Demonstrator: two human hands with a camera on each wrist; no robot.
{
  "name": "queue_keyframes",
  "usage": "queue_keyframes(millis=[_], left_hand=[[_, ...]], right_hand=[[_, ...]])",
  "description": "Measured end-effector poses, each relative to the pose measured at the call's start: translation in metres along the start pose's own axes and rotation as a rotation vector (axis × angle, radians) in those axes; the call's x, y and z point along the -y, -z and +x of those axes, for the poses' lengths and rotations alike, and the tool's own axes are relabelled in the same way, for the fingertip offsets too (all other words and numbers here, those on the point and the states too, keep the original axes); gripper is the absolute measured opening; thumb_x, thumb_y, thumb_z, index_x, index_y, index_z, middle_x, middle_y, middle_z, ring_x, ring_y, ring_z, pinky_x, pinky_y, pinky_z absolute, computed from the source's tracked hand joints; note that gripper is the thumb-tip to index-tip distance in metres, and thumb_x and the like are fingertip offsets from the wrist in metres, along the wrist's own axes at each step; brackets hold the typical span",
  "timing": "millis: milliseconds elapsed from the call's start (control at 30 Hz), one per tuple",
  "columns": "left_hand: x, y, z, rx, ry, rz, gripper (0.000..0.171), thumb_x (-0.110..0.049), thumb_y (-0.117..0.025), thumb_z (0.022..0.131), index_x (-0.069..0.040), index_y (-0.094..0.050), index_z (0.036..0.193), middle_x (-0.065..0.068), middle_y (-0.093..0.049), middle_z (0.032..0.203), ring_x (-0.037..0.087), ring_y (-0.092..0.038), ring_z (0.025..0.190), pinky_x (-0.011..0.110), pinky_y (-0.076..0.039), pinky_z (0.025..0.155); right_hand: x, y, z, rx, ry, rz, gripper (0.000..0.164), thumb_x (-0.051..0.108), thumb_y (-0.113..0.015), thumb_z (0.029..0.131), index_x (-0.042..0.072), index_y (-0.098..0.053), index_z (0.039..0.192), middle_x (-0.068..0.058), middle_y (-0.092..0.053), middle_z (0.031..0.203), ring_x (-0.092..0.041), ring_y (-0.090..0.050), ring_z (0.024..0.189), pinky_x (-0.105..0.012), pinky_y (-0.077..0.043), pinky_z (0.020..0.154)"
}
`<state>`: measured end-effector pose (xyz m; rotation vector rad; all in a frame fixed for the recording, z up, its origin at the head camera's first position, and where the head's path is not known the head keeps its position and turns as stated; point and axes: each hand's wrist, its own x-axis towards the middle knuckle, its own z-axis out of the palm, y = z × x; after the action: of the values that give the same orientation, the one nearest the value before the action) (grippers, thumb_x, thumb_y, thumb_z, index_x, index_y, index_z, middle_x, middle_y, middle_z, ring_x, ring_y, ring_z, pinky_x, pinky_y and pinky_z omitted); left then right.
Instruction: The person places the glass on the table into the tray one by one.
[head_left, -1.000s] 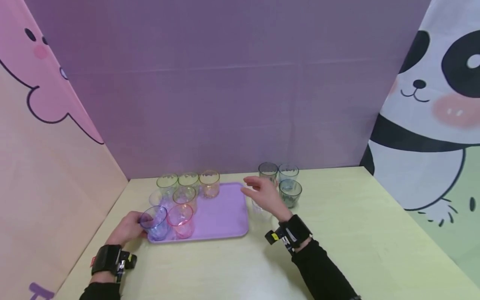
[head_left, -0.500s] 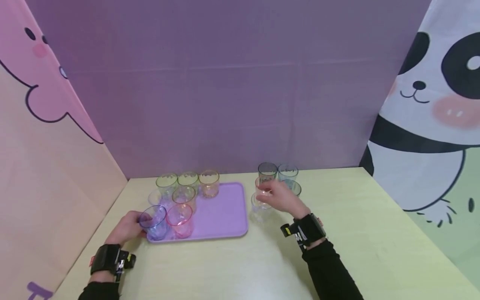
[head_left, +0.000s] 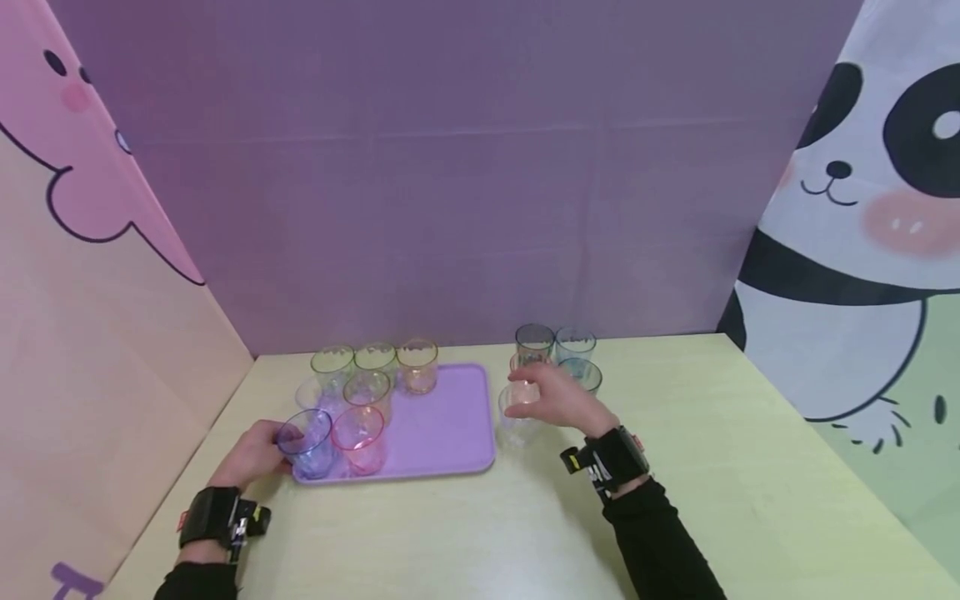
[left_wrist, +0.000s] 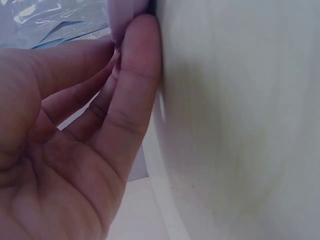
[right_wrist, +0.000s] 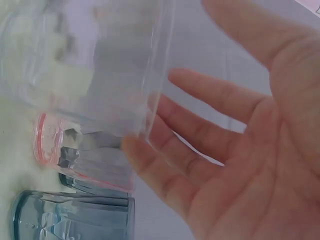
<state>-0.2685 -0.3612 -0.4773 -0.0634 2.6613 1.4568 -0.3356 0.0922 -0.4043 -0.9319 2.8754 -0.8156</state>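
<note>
The tray (head_left: 442,442) is lilac, one glass clear (head_left: 516,428), the worktop (head_left: 375,542) pale yellow, the panda print (head_left: 832,350) mainly black and white.

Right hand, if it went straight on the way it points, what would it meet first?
Most likely the clear glass, right in front of the right hand; whether they already touch is hard to tell.

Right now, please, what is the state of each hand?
Left hand: pinching the tray.
Right hand: open, by the clear glass; contact unclear.
</note>
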Motion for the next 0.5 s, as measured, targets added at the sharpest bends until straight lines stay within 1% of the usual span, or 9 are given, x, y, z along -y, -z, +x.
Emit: queue_keyframes(millis=[133, 233, 367, 433, 500], left_hand=[[0.0003, 0.0001, -0.0001, -0.004, 0.010, -0.002, 0.019, 0.008, -0.052, 0.081, 0.012, -0.060, 0.098, 0.013, -0.060, 0.085, 0.021, -0.059, 0.070, 0.035, -0.055, 0.062], [0.0005, 0.0001, -0.0007, -0.004, 0.018, -0.004, 0.021, 0.008, -0.051, 0.080, 0.013, -0.059, 0.099, 0.013, -0.060, 0.086, 0.021, -0.059, 0.070, 0.035, -0.055, 0.062], [0.0001, -0.0003, -0.0006, -0.006, 0.006, 0.001, 0.020, 0.007, -0.052, 0.081, 0.012, -0.060, 0.099, 0.013, -0.060, 0.085, 0.021, -0.059, 0.070, 0.034, -0.055, 0.062], [0.0001, -0.0005, -0.0001, -0.005, 0.000, 0.002, 0.020, 0.006, -0.053, 0.081, 0.012, -0.060, 0.099, 0.012, -0.060, 0.084, 0.020, -0.059, 0.070, 0.034, -0.055, 0.061], [0.0001, -0.0005, 0.0005, -0.004, -0.006, 0.005, 0.019, 0.005, -0.054, 0.082, 0.012, -0.060, 0.099, 0.012, -0.060, 0.083, 0.020, -0.059, 0.070, 0.034, -0.055, 0.061]], right_hand=[[0.0003, -0.0010, -0.0028, 0.088, -0.015, 0.014, 0.072, 0.044, -0.076, 0.067, 0.009, -0.052, 0.125, -0.005, -0.053, 0.126, -0.025, -0.048, 0.116, -0.041, -0.042, 0.094], [-0.0004, -0.0027, -0.0045, 0.155, -0.030, 0.031, 0.082, 0.036, -0.080, 0.066, 0.008, -0.044, 0.133, -0.007, -0.048, 0.132, -0.027, -0.047, 0.117, -0.041, -0.042, 0.094], [-0.0019, -0.0044, -0.0050, 0.170, -0.065, 0.036, 0.087, 0.026, -0.082, 0.064, 0.005, -0.038, 0.136, -0.013, -0.050, 0.129, -0.028, -0.050, 0.112, -0.039, -0.045, 0.091], [-0.0024, -0.0048, -0.0044, 0.162, -0.071, 0.035, 0.085, 0.024, -0.082, 0.064, 0.002, -0.039, 0.134, -0.014, -0.052, 0.125, -0.029, -0.052, 0.109, -0.039, -0.046, 0.088], [-0.0022, -0.0047, -0.0037, 0.153, -0.067, 0.031, 0.082, 0.026, -0.082, 0.063, 0.002, -0.042, 0.132, -0.015, -0.054, 0.121, -0.028, -0.053, 0.107, -0.038, -0.046, 0.087]])
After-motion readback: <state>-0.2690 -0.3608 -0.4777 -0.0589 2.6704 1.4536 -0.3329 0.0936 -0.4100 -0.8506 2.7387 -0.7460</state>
